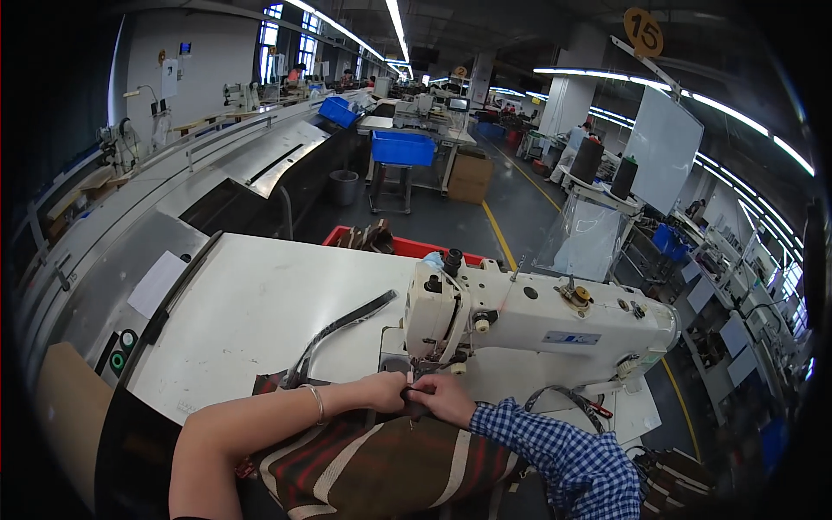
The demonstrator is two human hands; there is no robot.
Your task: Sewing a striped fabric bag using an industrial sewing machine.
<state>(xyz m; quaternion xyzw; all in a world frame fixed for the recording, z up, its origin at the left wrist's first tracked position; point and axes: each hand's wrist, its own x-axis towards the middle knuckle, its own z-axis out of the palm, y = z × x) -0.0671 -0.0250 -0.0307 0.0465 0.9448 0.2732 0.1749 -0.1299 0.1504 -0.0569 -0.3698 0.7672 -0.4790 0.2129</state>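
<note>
- Reading the clock from the hands, I have my left hand (388,392) and right hand (444,399) meeting right before the needle of the white sewing machine (563,316).
- Right hand: fingers narrow, pinched on a small dark piece (406,393)!
- Left hand: fingertips partly hidden at that same spot, so I cannot tell what they hold.
- And the striped cloth (390,472), brown with cream and red bands, spreads toward 6 o'clock, under both forearms.
- The machine's arm stretches off to 2 o'clock across the white table (260,282).
- Up between 10 and 11, a dark strip (351,321) lies curved on the tabletop.
- Out at 3 o'clock, a red-handled tool (600,409) sits near another curved band (563,394).
- Beyond the table at 11, a red bin (334,235); farther back, at 12, a blue bin (403,150).
</note>
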